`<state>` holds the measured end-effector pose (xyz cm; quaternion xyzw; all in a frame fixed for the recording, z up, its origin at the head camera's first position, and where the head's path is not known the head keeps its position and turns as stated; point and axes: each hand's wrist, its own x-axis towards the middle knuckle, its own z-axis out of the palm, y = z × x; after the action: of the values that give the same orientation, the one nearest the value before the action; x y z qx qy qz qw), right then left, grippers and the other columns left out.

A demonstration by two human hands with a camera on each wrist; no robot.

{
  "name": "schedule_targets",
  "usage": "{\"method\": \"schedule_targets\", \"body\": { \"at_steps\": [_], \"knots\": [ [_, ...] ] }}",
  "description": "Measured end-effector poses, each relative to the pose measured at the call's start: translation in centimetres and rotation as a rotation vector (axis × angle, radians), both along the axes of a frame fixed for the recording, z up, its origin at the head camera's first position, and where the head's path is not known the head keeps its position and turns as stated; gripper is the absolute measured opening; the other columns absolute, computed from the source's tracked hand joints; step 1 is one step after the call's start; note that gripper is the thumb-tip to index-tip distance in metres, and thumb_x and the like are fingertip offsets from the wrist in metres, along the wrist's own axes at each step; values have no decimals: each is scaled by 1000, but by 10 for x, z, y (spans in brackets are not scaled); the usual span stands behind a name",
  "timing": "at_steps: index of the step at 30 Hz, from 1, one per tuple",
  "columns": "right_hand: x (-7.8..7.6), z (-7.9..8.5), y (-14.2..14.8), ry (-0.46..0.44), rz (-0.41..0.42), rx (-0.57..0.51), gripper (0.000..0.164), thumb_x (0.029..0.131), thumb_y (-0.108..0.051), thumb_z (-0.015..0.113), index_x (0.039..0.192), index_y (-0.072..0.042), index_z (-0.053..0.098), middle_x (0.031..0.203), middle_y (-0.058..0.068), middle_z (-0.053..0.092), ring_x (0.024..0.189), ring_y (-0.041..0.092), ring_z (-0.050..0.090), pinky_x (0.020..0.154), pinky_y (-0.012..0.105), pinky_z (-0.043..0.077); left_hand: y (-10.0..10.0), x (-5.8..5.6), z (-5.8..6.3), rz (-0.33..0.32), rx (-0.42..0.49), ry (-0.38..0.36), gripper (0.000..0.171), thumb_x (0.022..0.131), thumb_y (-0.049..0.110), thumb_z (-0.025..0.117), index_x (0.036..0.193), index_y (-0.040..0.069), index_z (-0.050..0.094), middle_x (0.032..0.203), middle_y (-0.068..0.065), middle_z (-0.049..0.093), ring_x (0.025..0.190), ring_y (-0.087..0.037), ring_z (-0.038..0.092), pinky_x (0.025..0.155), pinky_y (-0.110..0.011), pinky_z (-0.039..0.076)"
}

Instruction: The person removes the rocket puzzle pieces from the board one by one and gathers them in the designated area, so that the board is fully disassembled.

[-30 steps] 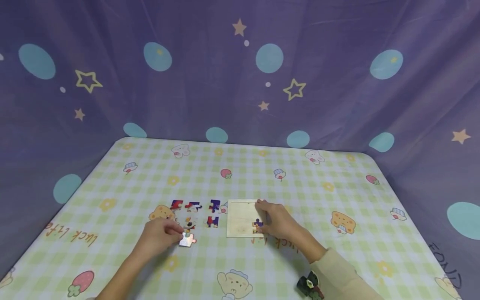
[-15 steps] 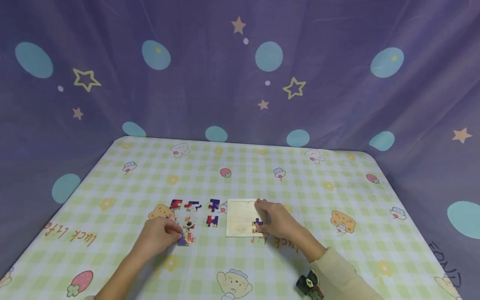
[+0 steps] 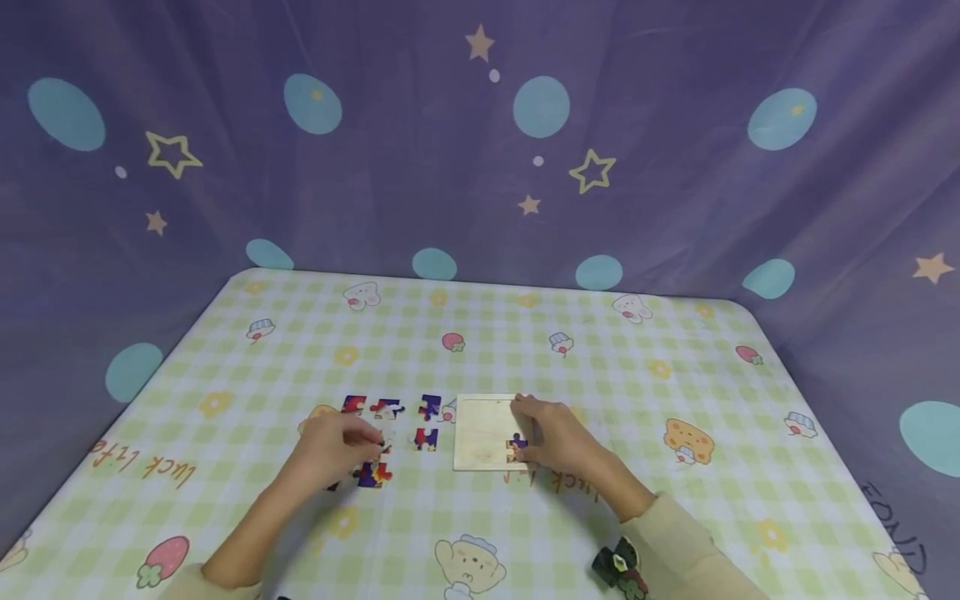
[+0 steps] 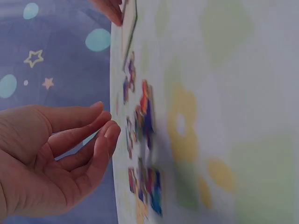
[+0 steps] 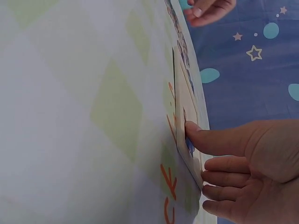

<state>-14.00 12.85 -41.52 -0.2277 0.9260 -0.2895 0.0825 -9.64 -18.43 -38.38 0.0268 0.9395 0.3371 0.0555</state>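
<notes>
My left hand [image 3: 333, 450] hovers over the jigsaw pieces with its fingers loosely bent. In the left wrist view, nothing shows between its fingertips. A purple and orange jigsaw piece [image 3: 371, 475] lies picture side up just below that hand, which partly hides other pieces. At the middle is a pale wooden puzzle tray [image 3: 480, 433], its right edge gripped by my right hand [image 3: 558, 437]. The right thumb [image 5: 201, 135] presses over a jigsaw piece [image 3: 514, 447] in the tray's near right corner, while the other fingers lie along the outer edge.
Left of the tray, more pieces lie picture side up, among them a red and purple piece [image 3: 425, 439] and a purple piece [image 3: 430, 407]. A dark object [image 3: 618, 568] sits beside the right sleeve. Behind the checked tablecloth [image 3: 495, 367] hangs a purple curtain [image 3: 420, 167].
My left hand turned a jigsaw piece from its blank side to its picture side, let it go on the table and moved slightly up and right. The right hand stays on the tray.
</notes>
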Motion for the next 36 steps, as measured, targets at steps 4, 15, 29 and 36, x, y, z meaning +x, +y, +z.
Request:
{"method": "schedule_targets", "body": {
  "at_steps": [4, 15, 29, 36],
  "knots": [
    [0, 0, 1, -5, -4, -2, 67, 74, -8, 81, 134, 1, 52, 143, 19, 50, 133, 37, 47, 110, 47, 39, 15, -7, 0, -29, 58, -23, 9, 82, 12, 72, 90, 8, 75, 83, -1, 72, 76, -11, 60, 70, -26, 48],
    [-1, 3, 3, -18, 13, 2, 67, 76, -9, 79, 136, 0, 50, 144, 19, 49, 134, 36, 47, 111, 47, 38, 76, -28, -10, -106, 186, -103, 15, 81, 11, 73, 96, 7, 74, 82, -1, 70, 68, -8, 59, 63, -22, 49],
    [0, 4, 4, -1, 56, 12, 68, 74, -9, 81, 135, 2, 51, 143, 20, 50, 133, 38, 47, 109, 48, 38, 133, -35, -25, -318, 188, -105, 26, 77, 7, 75, 101, 0, 72, 92, -12, 74, 77, -14, 66, 70, -23, 53],
    [-2, 3, 7, -13, 93, 36, 82, 68, -16, 86, 137, 3, 48, 146, 20, 46, 136, 38, 44, 111, 49, 37, 137, -35, -27, -321, 207, -104, 24, 75, 4, 75, 99, -1, 72, 89, -11, 73, 74, -12, 65, 68, -21, 52]
  ]
}}
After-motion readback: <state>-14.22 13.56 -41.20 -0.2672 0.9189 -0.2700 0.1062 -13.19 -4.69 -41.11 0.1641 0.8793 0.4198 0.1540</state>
